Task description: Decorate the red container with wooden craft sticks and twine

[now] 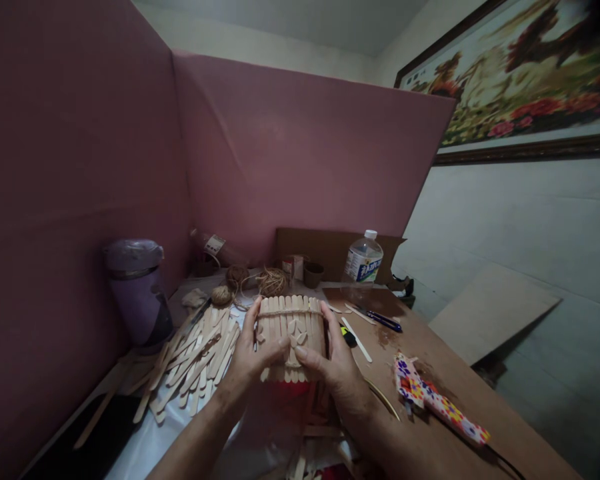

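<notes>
A round holder made of upright wooden craft sticks [287, 317] is held up at the middle of the view, with twine around its upper part and small petal-shaped wood pieces on its front. My left hand [255, 347] grips its left side, the thumb lying across the lower front. On the right side my right hand [337, 357] is wrapped round it, with the thumb tip at the petal pieces. Both thumbs nearly meet on the front. The back of the holder is hidden.
Loose craft sticks [200, 360] lie in a pile at left, near a purple tumbler [137, 293]. Twine balls [273, 281] and a clear bottle [364, 260] stand behind. At right are a blue cutter [385, 321] and a flower-patterned tool [435, 400] with a cord.
</notes>
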`<move>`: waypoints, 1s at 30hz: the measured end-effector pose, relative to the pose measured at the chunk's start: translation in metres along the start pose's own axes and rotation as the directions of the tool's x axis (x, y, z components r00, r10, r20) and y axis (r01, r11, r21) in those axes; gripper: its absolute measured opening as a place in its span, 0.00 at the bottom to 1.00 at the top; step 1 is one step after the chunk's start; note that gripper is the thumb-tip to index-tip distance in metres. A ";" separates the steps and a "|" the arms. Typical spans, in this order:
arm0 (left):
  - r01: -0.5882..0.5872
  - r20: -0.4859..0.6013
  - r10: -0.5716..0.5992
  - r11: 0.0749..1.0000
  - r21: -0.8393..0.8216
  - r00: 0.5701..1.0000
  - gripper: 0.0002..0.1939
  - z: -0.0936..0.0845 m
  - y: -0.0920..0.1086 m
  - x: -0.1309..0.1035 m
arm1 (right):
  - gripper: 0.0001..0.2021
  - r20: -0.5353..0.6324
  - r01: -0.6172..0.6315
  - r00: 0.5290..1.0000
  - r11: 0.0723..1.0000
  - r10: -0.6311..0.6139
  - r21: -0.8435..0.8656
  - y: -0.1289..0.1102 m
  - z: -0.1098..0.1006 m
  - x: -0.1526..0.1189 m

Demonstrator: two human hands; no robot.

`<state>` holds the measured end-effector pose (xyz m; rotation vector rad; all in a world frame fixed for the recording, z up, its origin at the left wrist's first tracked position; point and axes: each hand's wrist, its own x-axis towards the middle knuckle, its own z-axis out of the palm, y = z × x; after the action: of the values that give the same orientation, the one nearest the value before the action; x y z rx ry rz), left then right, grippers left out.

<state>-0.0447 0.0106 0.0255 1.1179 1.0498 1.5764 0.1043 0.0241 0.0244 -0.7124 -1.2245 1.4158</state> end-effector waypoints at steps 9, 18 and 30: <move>0.002 -0.012 -0.001 1.000 0.023 1.000 0.45 0.000 0.000 0.000 | 0.49 -0.001 0.008 1.000 1.000 -0.008 -0.018 0.006 -0.003 0.001; 0.004 -0.031 -0.003 0.999 0.034 1.000 0.44 0.001 0.002 0.000 | 0.47 -0.008 0.025 1.000 0.999 -0.025 -0.037 0.003 0.000 -0.001; 0.001 -0.053 0.000 1.000 0.015 0.999 0.43 0.006 0.002 0.000 | 0.49 0.002 0.038 0.999 0.999 -0.038 -0.036 0.005 0.000 -0.001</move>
<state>-0.0395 0.0112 0.0283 1.0917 1.0985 1.6077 0.1024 0.0241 0.0193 -0.7086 -1.2611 1.3663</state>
